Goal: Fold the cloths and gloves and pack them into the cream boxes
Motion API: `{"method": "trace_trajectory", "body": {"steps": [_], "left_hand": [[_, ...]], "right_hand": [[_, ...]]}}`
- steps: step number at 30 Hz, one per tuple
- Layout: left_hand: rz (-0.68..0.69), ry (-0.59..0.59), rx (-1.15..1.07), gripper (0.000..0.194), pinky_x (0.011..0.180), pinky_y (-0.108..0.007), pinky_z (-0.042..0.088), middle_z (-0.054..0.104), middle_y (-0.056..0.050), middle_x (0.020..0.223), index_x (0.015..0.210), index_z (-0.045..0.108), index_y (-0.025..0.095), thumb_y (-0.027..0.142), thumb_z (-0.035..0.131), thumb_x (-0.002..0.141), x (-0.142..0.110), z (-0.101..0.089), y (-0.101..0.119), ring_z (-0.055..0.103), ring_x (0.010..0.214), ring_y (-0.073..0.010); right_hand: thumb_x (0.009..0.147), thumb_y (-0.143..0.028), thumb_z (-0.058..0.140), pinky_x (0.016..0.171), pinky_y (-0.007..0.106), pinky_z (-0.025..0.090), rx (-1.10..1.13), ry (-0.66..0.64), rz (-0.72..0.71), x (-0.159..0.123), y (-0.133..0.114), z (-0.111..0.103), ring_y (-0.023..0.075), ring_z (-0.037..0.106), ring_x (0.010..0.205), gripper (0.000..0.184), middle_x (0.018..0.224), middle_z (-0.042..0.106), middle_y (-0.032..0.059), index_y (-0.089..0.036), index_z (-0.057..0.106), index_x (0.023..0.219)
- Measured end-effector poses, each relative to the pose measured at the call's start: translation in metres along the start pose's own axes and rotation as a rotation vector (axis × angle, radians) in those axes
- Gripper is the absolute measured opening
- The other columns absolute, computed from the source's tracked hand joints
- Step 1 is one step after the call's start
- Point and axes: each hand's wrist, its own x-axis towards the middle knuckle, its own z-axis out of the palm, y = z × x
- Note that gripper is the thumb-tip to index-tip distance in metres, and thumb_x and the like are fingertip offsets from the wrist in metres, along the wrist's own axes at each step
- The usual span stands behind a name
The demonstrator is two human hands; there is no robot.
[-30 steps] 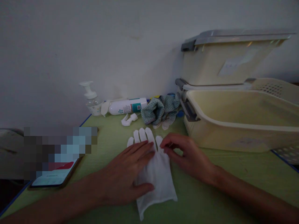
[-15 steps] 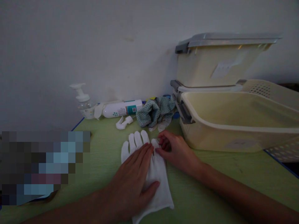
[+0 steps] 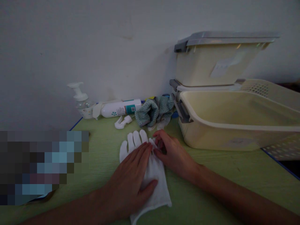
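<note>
A white cloth glove (image 3: 155, 175) lies flat on the green table, its fingers pointing toward the wall and its cuff toward me. Flat across the glove's middle rests my left hand (image 3: 131, 176), fingers stretched out and thumb apart. My right hand (image 3: 172, 153) is at the glove's rightmost finger, thumb and curled fingers closed on it in a pinch. That glove finger is partly covered by my fingertips. The other glove fingers are spread beyond my left hand.
Along the wall stand a clear pump bottle (image 3: 84, 106) and a lying white bottle (image 3: 120, 108), with a white spray head (image 3: 123, 122) and a crumpled green cloth (image 3: 150, 112) nearby. Cream bins (image 3: 217, 137) are at the right, a lidded box (image 3: 206, 68) behind. A blurred-out patch covers the left.
My right hand has shifted slightly left, drawing the glove's rightmost finger inward. My left hand stays flat on the glove. The whole view has moved a little.
</note>
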Motion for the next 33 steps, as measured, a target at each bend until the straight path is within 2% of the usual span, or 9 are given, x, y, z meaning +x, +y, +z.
{"method": "trace_trajectory", "body": {"steps": [4, 9, 14, 20, 25, 28, 33], "left_hand": [[-0.005, -0.023, -0.001, 0.062, 0.103, -0.053, 0.037, 0.034, -0.019, 0.144, 0.138, 0.024, 0.011, 0.031, 0.045, 0.083, 0.001, -0.001, -0.001, 0.034, 0.131, -0.0330], [-0.004, -0.038, -0.012, 0.062, 0.103, -0.053, 0.037, 0.034, -0.020, 0.143, 0.137, 0.025, 0.009, 0.031, 0.045, 0.083, 0.001, -0.003, 0.000, 0.034, 0.131, -0.0326], [0.000, -0.067, -0.032, 0.059, 0.106, -0.051, 0.033, 0.032, -0.018, 0.145, 0.138, 0.027, 0.011, 0.030, 0.045, 0.085, 0.000, -0.006, 0.000, 0.030, 0.133, -0.0304], [0.025, -0.146, -0.007, 0.062, 0.106, -0.053, 0.030, 0.022, -0.017, 0.149, 0.140, 0.029, 0.018, 0.037, 0.049, 0.084, 0.000, -0.010, 0.000, 0.021, 0.137, -0.0315], [0.020, -0.247, -0.010, 0.070, 0.105, -0.058, 0.027, 0.011, -0.019, 0.151, 0.143, 0.022, 0.021, 0.047, 0.050, 0.083, 0.001, -0.014, 0.002, 0.013, 0.138, -0.0349], [0.044, -0.279, -0.024, 0.069, 0.105, -0.060, 0.026, 0.003, -0.017, 0.153, 0.143, 0.019, 0.028, 0.046, 0.050, 0.084, 0.002, -0.018, 0.002, 0.008, 0.138, -0.0362], [0.035, -0.340, -0.046, 0.068, 0.105, -0.060, 0.023, 0.006, -0.017, 0.152, 0.143, 0.018, 0.031, 0.046, 0.050, 0.085, 0.003, -0.022, 0.002, 0.008, 0.138, -0.0367]], "right_hand": [[0.070, 0.001, 0.055, 0.055, 0.021, 0.040, 0.040, 0.011, -0.017, 0.000, 0.001, 0.000, 0.0105, 0.053, 0.061, 0.036, 0.072, 0.054, -0.0037, -0.020, 0.045, 0.098], [0.071, -0.001, 0.052, 0.052, 0.021, 0.039, -0.035, 0.063, -0.010, 0.000, -0.001, -0.003, 0.0105, 0.052, 0.056, 0.029, 0.069, 0.053, -0.0037, -0.020, 0.044, 0.090], [0.072, -0.001, 0.050, 0.053, 0.021, 0.040, -0.021, 0.093, -0.043, 0.001, 0.000, -0.005, 0.0104, 0.053, 0.057, 0.029, 0.070, 0.052, -0.0036, -0.020, 0.042, 0.092], [0.073, 0.000, 0.049, 0.056, 0.023, 0.042, -0.038, 0.027, -0.018, 0.001, 0.006, -0.003, 0.0123, 0.056, 0.060, 0.033, 0.073, 0.056, -0.0009, -0.019, 0.042, 0.099], [0.074, 0.000, 0.051, 0.057, 0.023, 0.042, -0.049, -0.009, -0.009, 0.001, 0.008, -0.004, 0.0126, 0.056, 0.062, 0.034, 0.076, 0.058, 0.0001, -0.019, 0.043, 0.101], [0.073, 0.000, 0.054, 0.057, 0.023, 0.040, -0.065, -0.012, -0.017, 0.002, 0.008, -0.006, 0.0122, 0.055, 0.062, 0.028, 0.074, 0.057, -0.0005, -0.018, 0.045, 0.092], [0.071, 0.001, 0.058, 0.056, 0.021, 0.037, -0.073, 0.020, -0.056, 0.005, 0.010, -0.008, 0.0101, 0.050, 0.059, 0.023, 0.067, 0.052, -0.0033, -0.018, 0.045, 0.074]]}}
